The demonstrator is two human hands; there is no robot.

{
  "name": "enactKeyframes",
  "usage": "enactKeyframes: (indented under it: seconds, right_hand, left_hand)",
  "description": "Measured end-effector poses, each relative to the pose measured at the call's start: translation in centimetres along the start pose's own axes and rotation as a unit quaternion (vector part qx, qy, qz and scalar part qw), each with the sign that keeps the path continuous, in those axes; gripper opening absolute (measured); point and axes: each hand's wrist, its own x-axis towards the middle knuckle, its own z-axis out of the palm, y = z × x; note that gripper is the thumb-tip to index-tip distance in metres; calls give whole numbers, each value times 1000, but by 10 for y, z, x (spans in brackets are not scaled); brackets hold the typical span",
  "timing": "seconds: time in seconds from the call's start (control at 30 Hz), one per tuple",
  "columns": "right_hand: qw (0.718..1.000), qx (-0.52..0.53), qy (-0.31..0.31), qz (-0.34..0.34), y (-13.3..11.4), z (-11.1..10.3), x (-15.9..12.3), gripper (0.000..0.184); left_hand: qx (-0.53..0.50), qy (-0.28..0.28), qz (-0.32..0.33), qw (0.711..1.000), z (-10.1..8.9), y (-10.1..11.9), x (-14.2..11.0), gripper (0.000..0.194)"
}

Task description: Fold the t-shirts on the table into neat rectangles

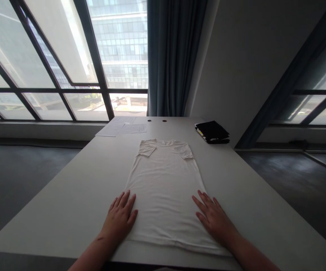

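A white T-shirt lies spread out on the white table, its collar towards the far end and its hem near the front edge. Both short sleeves are folded inward over the body of the shirt. My left hand rests flat on the shirt's left side edge, fingers stretched forward. On the opposite side edge lies my right hand, palm down with its fingers spread. Neither hand grips the cloth. Slight wrinkles run across the fabric between them.
Printed paper sheets lie at the table's far left. A black folder-like stack sits at the far right. Two round holes pierce the tabletop near its back edge. Behind stand a blue-grey curtain and large windows.
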Motion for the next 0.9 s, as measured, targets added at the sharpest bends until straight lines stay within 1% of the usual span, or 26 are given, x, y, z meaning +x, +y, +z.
enactKeyframes:
  seconds: [0.07,0.13,0.23,0.3,0.33,0.4,0.47,0.53,0.6,0.63,0.67,0.7,0.77,0.83,0.9]
  right_hand:
    - [1000,-10,4,3,0,0,-2,56]
    - [1000,-16,6,4,0,0,-5,54]
    - [1000,-14,15,8,-2,-6,-2,48]
    - [1000,-7,27,6,-7,-16,8,41]
    - [999,-1,34,-1,-12,-22,17,38]
    - [998,21,42,-32,-23,-36,41,32]
    - [995,50,43,-70,-39,-49,74,29]
    - [991,80,25,-102,-59,-57,116,28]
    - [990,90,2,-108,-81,-59,167,28]
    - [992,84,-22,-97,-92,-58,196,28]
    - [993,72,-59,-78,-104,-56,225,28]
    - [991,60,-110,-55,-115,-51,256,29]
    - [984,54,-161,-52,-137,-40,315,25]
    - [978,46,-200,-42,-156,-24,369,21]
    - [978,34,-205,-23,-173,-8,413,25]
  left_hand:
    - [-10,8,-26,1000,-6,-7,-7,56]
    - [-29,31,-54,998,-13,-18,-15,53]
    - [-75,61,-64,993,-24,-32,-22,39]
    - [-109,54,-54,991,-31,-37,-22,26]
    - [-125,46,-49,990,-34,-38,-21,22]
    - [-154,27,-42,987,-38,-37,-20,21]
    - [-186,14,-37,982,-42,-33,-18,22]
    - [-214,3,-46,976,-44,-29,-19,25]
    - [-227,-9,-81,971,-44,-26,-20,27]
    - [-227,-15,-102,968,-44,-25,-20,27]
    - [-227,-19,-121,966,-44,-24,-21,26]
    - [-226,-20,-136,964,-42,-24,-21,24]
    - [-226,-16,-156,961,-39,-23,-20,21]
    - [-225,-10,-168,960,-37,-23,-20,17]
    - [-232,-12,-170,958,-36,-24,-20,13]
